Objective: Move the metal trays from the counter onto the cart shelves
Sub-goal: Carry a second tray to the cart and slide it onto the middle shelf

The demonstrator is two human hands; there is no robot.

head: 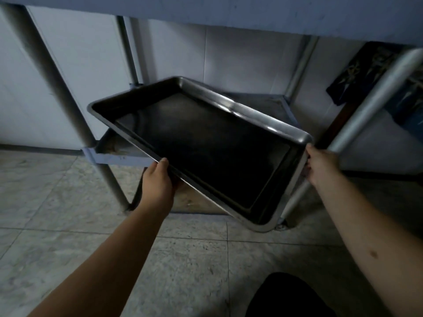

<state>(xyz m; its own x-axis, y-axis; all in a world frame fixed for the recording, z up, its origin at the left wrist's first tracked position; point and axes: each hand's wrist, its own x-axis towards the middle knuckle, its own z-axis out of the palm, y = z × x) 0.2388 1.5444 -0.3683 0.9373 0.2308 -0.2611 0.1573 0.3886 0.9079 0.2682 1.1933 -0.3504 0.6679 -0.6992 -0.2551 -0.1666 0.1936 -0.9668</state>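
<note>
A large rectangular metal tray (pixel 270 128) with a dark inside and a shiny rim hangs tilted in the air in front of the cart. My left hand (pixel 158 181) grips its near long edge from below, thumb on the rim. At the tray's right short edge my right hand (pixel 320 165) holds on. The far end of the tray reaches over the cart's middle shelf (pixel 114 149), a metal shelf with a raised lip. Below it the lower shelf (pixel 196 202) shows partly, the tray hiding most of it.
The cart's metal posts (pixel 66 92) rise at left, rear and right (pixel 375 94). Its top shelf (pixel 229 12) spans the upper edge of the view. A dark patterned object (pixel 361 72) leans at the right. White wall panels stand behind, pale floor tiles (pixel 68 225) below.
</note>
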